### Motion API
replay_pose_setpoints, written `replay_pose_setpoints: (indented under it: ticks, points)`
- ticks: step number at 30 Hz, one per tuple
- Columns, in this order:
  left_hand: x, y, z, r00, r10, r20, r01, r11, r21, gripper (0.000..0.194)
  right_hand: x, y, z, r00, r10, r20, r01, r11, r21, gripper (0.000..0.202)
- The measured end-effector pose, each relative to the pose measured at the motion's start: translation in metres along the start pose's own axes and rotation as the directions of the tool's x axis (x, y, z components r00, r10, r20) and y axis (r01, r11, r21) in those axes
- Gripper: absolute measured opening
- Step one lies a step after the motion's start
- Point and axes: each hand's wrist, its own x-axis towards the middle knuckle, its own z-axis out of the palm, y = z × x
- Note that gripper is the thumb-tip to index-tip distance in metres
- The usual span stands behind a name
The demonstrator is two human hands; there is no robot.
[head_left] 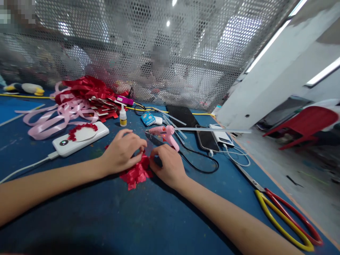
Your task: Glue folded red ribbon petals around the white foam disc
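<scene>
Over a small pile of red ribbon pieces (135, 175) on the blue table, my two hands nearly meet. The fingers of my left hand (123, 150) are curled into a pinch at the pile's upper edge; a bit of red shows by their tips, but what they hold is too small to tell. Curled the same way is my right hand (170, 164), thumb and forefinger forming a ring just right of the pile, its tips partly hidden. A pink glue gun (166, 134) with a long clear glue stick lies just beyond my right hand.
To the left, a white power bank (102, 131) carries a white disc (86, 134) edged in red. Behind it are pink ribbon (39, 131), red ribbon (90, 86) and a glue bottle (123, 117). At right lie a phone (207, 139), cables and large scissors (281, 219).
</scene>
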Motion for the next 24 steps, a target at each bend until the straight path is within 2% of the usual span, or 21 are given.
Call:
replay_pose_setpoints:
  ticks: [2,4,6,10,12,16,24]
  points:
    - [0.011,-0.012,-0.017,0.983,-0.125,0.132,0.122,0.992,0.031,0.015,0.000,0.002,0.001,0.999,0.040,0.005,-0.040,0.999,-0.008,0.007]
    - [0.020,-0.025,-0.033,0.922,-0.249,0.295,0.266,0.964,-0.018,0.016,0.001,0.003,0.001,0.999,0.052,0.016,-0.051,0.999,-0.017,0.007]
    - [0.024,-0.038,-0.042,0.851,-0.311,0.424,0.362,0.931,-0.043,0.016,0.002,0.003,0.001,0.998,0.045,0.034,-0.044,0.998,-0.033,0.007]
    - [0.021,-0.057,-0.040,0.707,-0.345,0.618,0.443,0.897,-0.005,0.019,0.002,0.002,-0.001,0.997,0.042,0.064,-0.039,0.998,-0.045,0.010]
    - [0.017,-0.063,-0.036,0.669,-0.342,0.660,0.457,0.890,-0.002,0.019,0.002,0.001,-0.001,0.996,0.046,0.074,-0.042,0.998,-0.048,0.010]
    - [0.017,-0.067,-0.035,0.683,-0.343,0.645,0.448,0.894,0.001,0.013,0.002,0.001,-0.001,0.994,0.051,0.092,-0.046,0.997,-0.057,0.009]
    - [0.021,-0.061,-0.039,0.735,-0.377,0.563,0.449,0.893,0.011,0.016,0.002,0.002,-0.001,0.993,0.038,0.109,-0.033,0.998,-0.049,0.008]
